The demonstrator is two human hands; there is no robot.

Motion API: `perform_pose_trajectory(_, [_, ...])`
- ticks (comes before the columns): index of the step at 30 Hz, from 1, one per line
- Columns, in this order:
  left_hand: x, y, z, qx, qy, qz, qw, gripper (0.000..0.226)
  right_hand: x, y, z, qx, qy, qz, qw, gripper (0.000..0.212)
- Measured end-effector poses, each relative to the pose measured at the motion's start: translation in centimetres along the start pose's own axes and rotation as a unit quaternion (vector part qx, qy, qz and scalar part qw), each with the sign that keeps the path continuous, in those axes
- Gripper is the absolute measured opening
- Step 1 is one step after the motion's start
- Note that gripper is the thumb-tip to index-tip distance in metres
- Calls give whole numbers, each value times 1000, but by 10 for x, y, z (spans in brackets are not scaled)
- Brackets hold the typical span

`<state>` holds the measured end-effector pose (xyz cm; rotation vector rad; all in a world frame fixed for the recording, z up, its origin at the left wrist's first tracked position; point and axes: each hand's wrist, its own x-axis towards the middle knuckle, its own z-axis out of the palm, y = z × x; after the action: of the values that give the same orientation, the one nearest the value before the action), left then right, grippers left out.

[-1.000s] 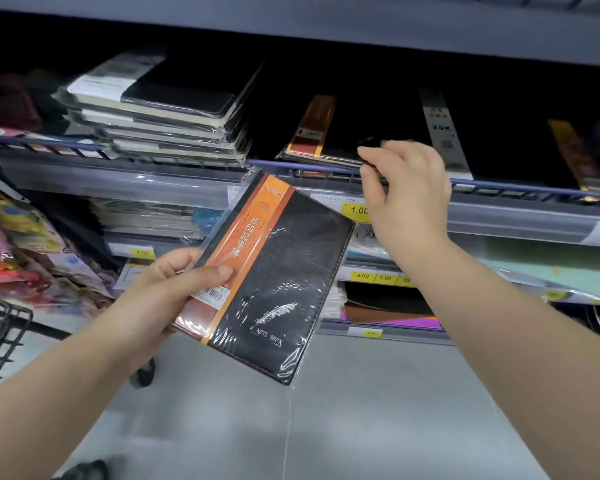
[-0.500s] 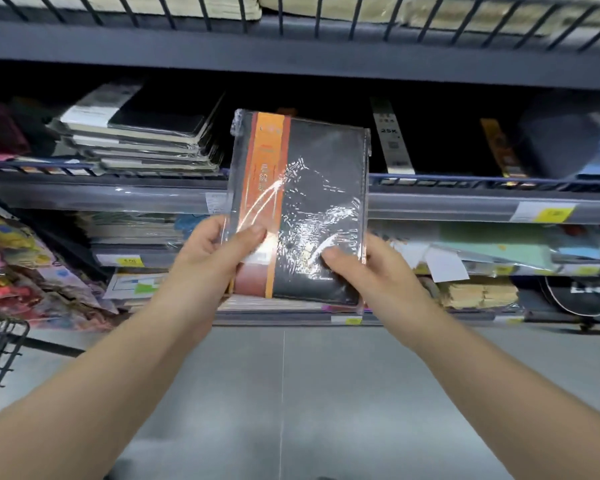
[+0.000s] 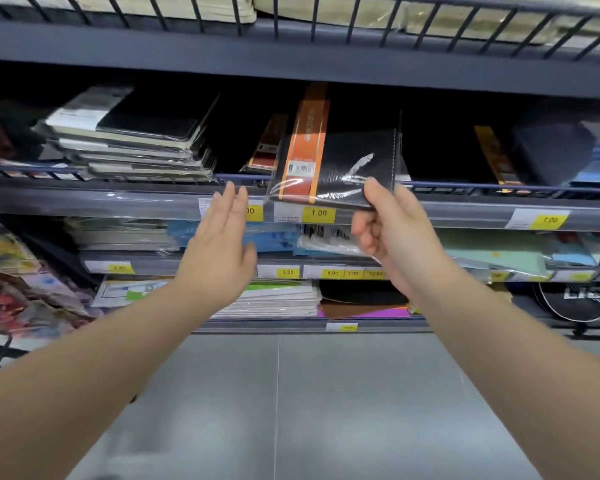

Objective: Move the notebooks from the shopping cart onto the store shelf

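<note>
Pinched at its near right corner by the right hand (image 3: 392,233), the notebook (image 3: 336,168) crosses the shelf's (image 3: 84,202) front edge, long axis pointing inward; the left hand (image 3: 222,240) hovers open beside it.

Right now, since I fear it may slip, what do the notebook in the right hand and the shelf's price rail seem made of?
Notebook: black grained cover, probably faux leather, with an orange paper band, sealed in glossy clear film; glare streaks and wrinkles show it. Price rail: seemingly clear glossy plastic over grey metal; soft highlights run along it.
</note>
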<state>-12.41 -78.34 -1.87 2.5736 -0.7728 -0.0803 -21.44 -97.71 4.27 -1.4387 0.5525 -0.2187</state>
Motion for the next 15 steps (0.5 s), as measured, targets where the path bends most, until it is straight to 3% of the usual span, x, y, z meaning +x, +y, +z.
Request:
perform_pose_trajectory(2, [6, -11, 5, 102, -18, 10, 995, 77, 17, -5, 7, 0, -14, -1, 1000, 20])
perform_pose_trajectory(7, [18, -18, 12, 205, -94, -17, 974, 87, 50, -3, 32, -41, 16, -17, 999, 19])
perform_pose_trajectory(9, [18, -20, 15, 215, -100, -16, 971, 90, 55, 5, 36, -93, 63, -49, 992, 20])
perform_pose_trajectory(12, [18, -22, 18, 214, -99, -14, 972, 94, 50, 19, 32, -181, 97, -107, 973, 58])
perform_pose_trajectory(15, [18, -23, 21, 204, -86, -6, 975, 98, 50, 32, 25, -257, 116, -161, 946, 43])
